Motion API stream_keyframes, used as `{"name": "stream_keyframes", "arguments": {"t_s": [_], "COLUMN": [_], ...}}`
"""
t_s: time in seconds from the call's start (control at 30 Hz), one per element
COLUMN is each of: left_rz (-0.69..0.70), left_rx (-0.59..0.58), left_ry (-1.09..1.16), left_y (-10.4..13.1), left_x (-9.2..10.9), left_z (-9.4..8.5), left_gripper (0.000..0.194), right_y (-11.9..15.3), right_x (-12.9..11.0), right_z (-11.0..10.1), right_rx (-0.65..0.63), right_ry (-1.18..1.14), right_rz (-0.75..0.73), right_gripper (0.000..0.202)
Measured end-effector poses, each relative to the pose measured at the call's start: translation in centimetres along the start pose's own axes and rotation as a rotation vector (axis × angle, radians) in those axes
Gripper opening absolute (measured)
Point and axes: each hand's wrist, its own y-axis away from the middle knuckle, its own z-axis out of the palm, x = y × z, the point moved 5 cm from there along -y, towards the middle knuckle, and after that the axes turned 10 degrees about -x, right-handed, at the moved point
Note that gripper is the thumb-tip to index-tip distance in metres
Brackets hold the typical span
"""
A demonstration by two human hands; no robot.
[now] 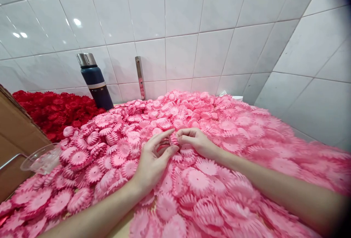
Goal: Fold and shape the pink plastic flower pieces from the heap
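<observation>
A small pink scalloped flower piece [173,139] sits upright between my two hands, just above a big heap of pink flower pieces [199,180]. My left hand [155,154] curls round it, with the thumb at its lower edge and the fingertips at its upper edge. From the other side, my right hand [196,141] is closed in a pinch against the same piece. The exact contact of the right fingertips is partly hidden. Round flower pieces with frilled rims and tiny centre holes lie under both wrists.
A dark blue bottle [96,82] with a steel cap stands at the back left, beside a red flower heap [57,112]. At left are a cardboard box [19,139] and a clear plastic container [41,159]. A metal strip [140,79] leans on the tiled wall [181,7].
</observation>
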Motion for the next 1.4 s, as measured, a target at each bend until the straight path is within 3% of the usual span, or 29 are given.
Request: {"name": "stream_keyframes", "arguments": {"t_s": [0.1, 0.3, 0.43, 0.57, 0.67, 0.83, 1.03, 1.13, 1.23, 1.4], "left_rz": [0.031, 0.0, 0.016, 0.064, 0.091, -0.003, -0.07, -0.026, -0.016, -0.013], "left_rx": [0.055, 0.266, 0.224, 0.138, 0.119, 0.219, 0.354, 0.304, 0.203, 0.081], "left_ry": [-0.042, -0.03, -0.065, -0.085, -0.056, -0.039, -0.041, -0.011, 0.034, 0.045], "left_y": [0.0, 0.3, 0.4, 0.4, 0.4, 0.3, 0.2, 0.0, 0.0, 0.1], "left_x": [0.1, -0.2, 0.1, 0.3, 0.3, -0.2, -0.8, -0.5, -0.3, -0.1], "left_z": [-0.4, -1.7, -1.4, -0.8, -0.6, -1.3, -2.6, -2.2, -1.4, -0.6], "left_gripper": [0.023, 0.027, 0.028, 0.029, 0.029, 0.031, 0.039, 0.045, 0.036, 0.031], "right_y": [0.0, 0.0, 0.0, 0.1, 0.1, 0.0, 0.0, 0.0, 0.0, -0.1], "right_x": [-0.2, -0.1, -0.2, -0.8, -0.8, -0.2, -0.1, -0.3, -0.2, -0.1], "right_z": [0.1, 0.0, -0.1, 0.0, 0.3, 0.5, 0.7, 0.3, 0.0, -0.3], "right_rx": [0.004, -0.019, -0.048, -0.061, -0.05, -0.083, -0.199, -0.158, -0.107, -0.079], "right_ry": [0.028, 0.051, 0.02, 0.053, 0.092, 0.076, -0.163, -0.2, -0.167, -0.13], "right_rz": [0.012, 0.026, -0.006, -0.089, -0.07, -0.02, -0.062, -0.083, -0.047, -0.037], "right_gripper": [0.009, 0.009, 0.011, 0.025, 0.026, 0.02, 0.029, 0.023, 0.01, 0.009]}}
